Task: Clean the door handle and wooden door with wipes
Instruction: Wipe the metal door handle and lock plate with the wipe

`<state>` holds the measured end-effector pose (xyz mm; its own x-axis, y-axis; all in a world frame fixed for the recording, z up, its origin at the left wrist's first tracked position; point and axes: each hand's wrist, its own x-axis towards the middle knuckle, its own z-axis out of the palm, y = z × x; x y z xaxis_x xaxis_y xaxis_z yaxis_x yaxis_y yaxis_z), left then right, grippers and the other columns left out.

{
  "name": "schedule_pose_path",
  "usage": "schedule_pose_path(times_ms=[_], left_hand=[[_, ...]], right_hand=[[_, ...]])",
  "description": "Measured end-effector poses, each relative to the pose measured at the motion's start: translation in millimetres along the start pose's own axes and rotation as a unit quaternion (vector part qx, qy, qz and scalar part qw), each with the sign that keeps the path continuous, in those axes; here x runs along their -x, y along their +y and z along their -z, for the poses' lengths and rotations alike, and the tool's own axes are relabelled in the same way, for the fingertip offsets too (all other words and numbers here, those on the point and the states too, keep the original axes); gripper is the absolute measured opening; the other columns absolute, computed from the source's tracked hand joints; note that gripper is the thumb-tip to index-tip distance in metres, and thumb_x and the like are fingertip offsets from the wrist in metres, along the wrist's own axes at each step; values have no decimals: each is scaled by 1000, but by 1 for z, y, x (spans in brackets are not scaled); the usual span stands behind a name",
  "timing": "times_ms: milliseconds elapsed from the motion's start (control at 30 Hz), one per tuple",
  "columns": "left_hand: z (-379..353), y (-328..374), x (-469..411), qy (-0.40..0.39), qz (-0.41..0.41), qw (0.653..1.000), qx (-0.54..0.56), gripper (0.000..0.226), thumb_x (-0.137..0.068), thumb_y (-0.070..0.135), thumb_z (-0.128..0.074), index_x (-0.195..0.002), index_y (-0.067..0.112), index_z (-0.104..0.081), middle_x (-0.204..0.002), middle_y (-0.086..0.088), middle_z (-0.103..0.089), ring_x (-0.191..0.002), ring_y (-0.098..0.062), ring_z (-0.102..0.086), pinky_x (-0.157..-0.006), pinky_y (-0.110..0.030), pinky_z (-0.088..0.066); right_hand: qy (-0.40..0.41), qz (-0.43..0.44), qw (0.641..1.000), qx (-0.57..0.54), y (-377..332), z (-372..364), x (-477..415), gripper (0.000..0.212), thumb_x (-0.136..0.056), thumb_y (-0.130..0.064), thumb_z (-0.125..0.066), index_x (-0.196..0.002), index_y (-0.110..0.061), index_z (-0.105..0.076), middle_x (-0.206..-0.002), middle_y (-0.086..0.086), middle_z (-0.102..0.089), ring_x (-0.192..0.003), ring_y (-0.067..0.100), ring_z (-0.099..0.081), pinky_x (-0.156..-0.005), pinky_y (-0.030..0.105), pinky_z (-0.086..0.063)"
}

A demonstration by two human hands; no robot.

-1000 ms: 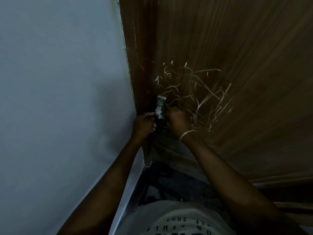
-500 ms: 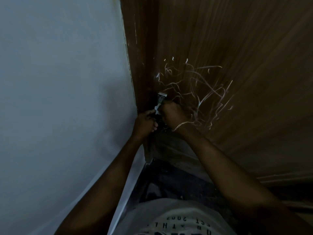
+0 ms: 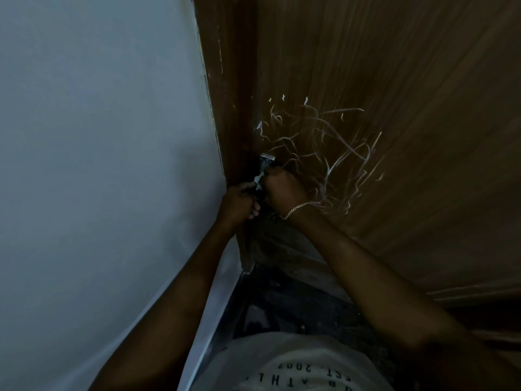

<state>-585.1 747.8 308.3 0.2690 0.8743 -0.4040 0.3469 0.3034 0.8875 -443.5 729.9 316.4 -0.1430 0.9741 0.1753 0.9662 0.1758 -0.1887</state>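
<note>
Head view: handle step was in hand. Right grip [image 3: 283, 190] pinched wipe [image 3: 258, 180] at door handle [image 3: 266, 162]; left grip [image 3: 236, 204] curled, contents unclear. Next probably needed: scribbles [image 3: 332, 142] at 2 o'clock on wooden door [image 3: 408, 94].

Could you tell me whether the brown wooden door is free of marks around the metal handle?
No, pale scribbled lines cover the brown wooden door just right of the small metal handle.

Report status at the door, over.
Both hands at door handle; right hand curled round it, left hand grip unclear. Uncleaned: white scribbles on wooden door. Nothing in the way.
</note>
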Motion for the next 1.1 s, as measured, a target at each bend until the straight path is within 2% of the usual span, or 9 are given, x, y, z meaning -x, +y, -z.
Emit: schedule_pose_path(times_ms=[133,267,400,467,567,700,833,933,1100], left_hand=[[3,1,0,-6,9,1000,-7,46,-100,2,-46,-143,17,-52,-73,-8,-65,-60,-17,-61,-55,-25,-49],[7,-1,3,-24,13,1000,-6,52,-98,2,-48,-147,20,-48,-77,-9,-66,-64,-18,-62,-58,-26,-50],[6,0,3,-25,13,1000,-7,51,-99,2,-47,-147,19,-49,-76,-10,-65,-64,-19,-61,-58,-28,-48],[7,1,3,-26,15,999,-14,49,-100,3,-46,-146,19,-51,-75,-10,-65,-62,-19,-60,-57,-27,-47],[7,2,1,-22,16,999,-21,48,-100,3,-45,-145,20,-52,-76,-10,-65,-63,-20,-60,-58,-28,-47],[7,2,0,-22,16,999,-18,45,-100,5,-46,-142,20,-54,-74,-9,-65,-63,-19,-61,-57,-27,-48],[12,1,1,-29,13,999,-15,50,-97,0,-47,-143,19,-53,-72,-8,-65,-60,-17,-61,-49,-21,-48],[11,2,-1,-28,14,999,-14,50,-98,-2,-46,-144,16,-52,-72,-8,-65,-62,-18,-61,-55,-25,-48],[11,3,-1,-30,10,999,-31,43,-101,3,-44,-140,16,-56,-73,-10,-64,-63,-20,-60,-58,-27,-48]], right_hand=[[65,33,997,1,21,0,31,27,-85,-9,-72,-113,-11,-71,-114,13,-67,-102,31,-63,-82,37,-55],[91,42,992,76,42,-12,54,32,-83,-9,-73,-115,-8,-70,-123,14,-63,-105,31,-61,-79,39,-56],[129,119,978,115,26,-27,37,28,-89,-10,-54,-110,-1,-70,-114,16,-65,-101,31,-57,-81,38,-53],[142,145,970,131,17,-32,23,26,-88,-10,-57,-109,0,-69,-110,16,-65,-95,30,-57,-77,37,-51],[143,179,959,169,11,-30,12,18,-90,-7,-63,-104,3,-69,-104,18,-66,-89,31,-59,-77,38,-48],[161,225,945,175,29,-23,28,22,-94,-9,-54,-103,5,-69,-106,19,-67,-87,34,-62,-73,40,-54],[151,188,950,199,50,-17,58,18,-93,-1,-57,-103,4,-71,-106,18,-68,-82,32,-62,-65,38,-53],[148,209,947,195,41,-14,50,11,-89,-1,-62,-93,2,-72,-100,16,-67,-78,30,-60,-65,36,-50],[122,238,947,179,12,-23,12,12,-86,-6,-65,-87,1,-74,-106,16,-68,-81,32,-63,-67,38,-54]])
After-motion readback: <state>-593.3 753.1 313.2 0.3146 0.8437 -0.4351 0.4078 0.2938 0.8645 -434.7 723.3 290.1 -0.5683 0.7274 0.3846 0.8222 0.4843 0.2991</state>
